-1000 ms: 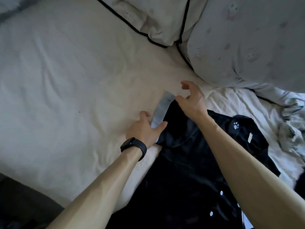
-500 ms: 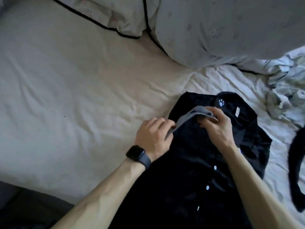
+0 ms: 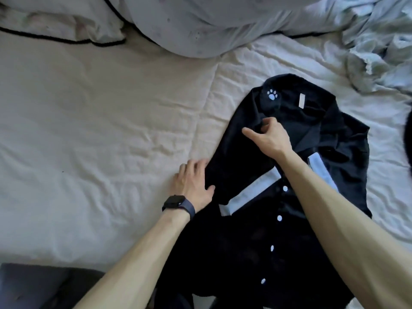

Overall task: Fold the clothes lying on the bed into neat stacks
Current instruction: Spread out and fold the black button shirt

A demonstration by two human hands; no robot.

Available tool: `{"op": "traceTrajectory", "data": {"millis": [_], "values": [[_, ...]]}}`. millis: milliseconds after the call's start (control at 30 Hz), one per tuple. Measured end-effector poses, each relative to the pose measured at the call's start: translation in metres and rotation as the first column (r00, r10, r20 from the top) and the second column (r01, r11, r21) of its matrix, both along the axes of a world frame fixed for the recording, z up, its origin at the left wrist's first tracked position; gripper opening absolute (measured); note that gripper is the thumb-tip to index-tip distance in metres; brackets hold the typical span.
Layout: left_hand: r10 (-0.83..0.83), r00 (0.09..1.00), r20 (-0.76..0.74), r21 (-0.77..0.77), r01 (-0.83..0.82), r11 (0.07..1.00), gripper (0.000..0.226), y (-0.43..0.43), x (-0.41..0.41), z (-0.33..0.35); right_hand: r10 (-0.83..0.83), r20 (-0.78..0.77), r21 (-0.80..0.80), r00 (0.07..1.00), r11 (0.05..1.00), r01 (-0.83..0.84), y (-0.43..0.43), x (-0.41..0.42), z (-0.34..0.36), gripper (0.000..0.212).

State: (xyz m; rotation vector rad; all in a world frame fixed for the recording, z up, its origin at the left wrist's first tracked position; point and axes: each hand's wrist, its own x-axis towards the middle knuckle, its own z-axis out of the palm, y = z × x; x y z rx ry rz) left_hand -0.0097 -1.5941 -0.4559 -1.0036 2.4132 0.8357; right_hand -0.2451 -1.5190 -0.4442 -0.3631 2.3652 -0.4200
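A black button-up shirt (image 3: 256, 230) with pale blue cuffs, white buttons and a paw print on its collar lies front-up on the bed. Its left sleeve is folded across the chest, the pale cuff (image 3: 249, 195) lying near the button line. My left hand (image 3: 194, 184), with a dark watch on the wrist, rests flat on the shirt's folded left edge. My right hand (image 3: 267, 137) is just below the collar, its fingers curled and pinching the black fabric there. A second pale cuff (image 3: 318, 168) shows beside my right forearm.
Two pale pillows (image 3: 200, 23) lie at the head of the bed. A crumpled pale garment (image 3: 379, 47) sits at the upper right, and a dark one (image 3: 409, 139) pokes in at the right edge. The cream sheet (image 3: 89, 130) spreads left. The bed's edge and dark floor (image 3: 33, 286) are at the lower left.
Both hands have carried the left sleeve from the sheet onto the shirt's chest and let the cuff go. My left hand now lies on the fold and my right is near the collar.
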Motion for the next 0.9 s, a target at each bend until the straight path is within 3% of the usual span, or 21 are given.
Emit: {"op": "traceTrajectory", "data": {"millis": [100, 233, 300, 433, 600, 767, 833, 900], "values": [[0.020, 1.000, 0.019, 0.031, -0.021, 0.999, 0.033, -0.010, -0.001, -0.003, 0.018, -0.033, 0.065, 0.999, 0.998, -0.016, -0.012, -0.011, -0.004, 0.041], [0.201, 0.977, 0.069, 0.069, -0.205, 0.976, 0.024, -0.024, 0.009, 0.004, -0.131, 0.151, -0.227, 0.980, 0.960, 0.163, -0.036, -0.015, -0.006, 0.033], [0.268, 0.958, 0.101, 0.076, -0.276, 0.958, 0.028, -0.030, 0.015, 0.006, -0.151, 0.272, -0.311, 0.950, 0.921, 0.235, -0.054, -0.012, -0.008, 0.034], [0.343, 0.934, 0.102, 0.083, -0.351, 0.933, 0.026, -0.037, 0.019, 0.009, -0.076, 0.285, -0.334, 0.956, 0.927, 0.173, -0.081, -0.014, -0.022, 0.034], [0.293, 0.952, 0.087, 0.087, -0.301, 0.950, 0.041, -0.032, -0.006, 0.008, 0.017, 0.129, -0.254, 0.992, 0.967, 0.016, -0.089, -0.019, -0.028, 0.023], [0.244, 0.950, 0.194, -0.034, -0.243, 0.970, 0.027, -0.037, -0.014, 0.003, 0.031, 0.327, -0.417, 0.944, 0.902, 0.115, -0.089, -0.008, -0.024, 0.044], [0.247, 0.955, 0.165, -0.085, -0.235, 0.968, 0.028, -0.040, -0.015, 0.003, -0.049, 0.212, -0.421, 0.976, 0.897, 0.136, -0.070, 0.002, -0.020, 0.044], [0.189, 0.982, 0.024, -0.204, -0.180, 0.962, 0.038, -0.040, -0.019, 0.000, -0.187, -0.008, -0.408, 0.982, 0.897, 0.167, -0.033, 0.022, -0.018, 0.036]]}}
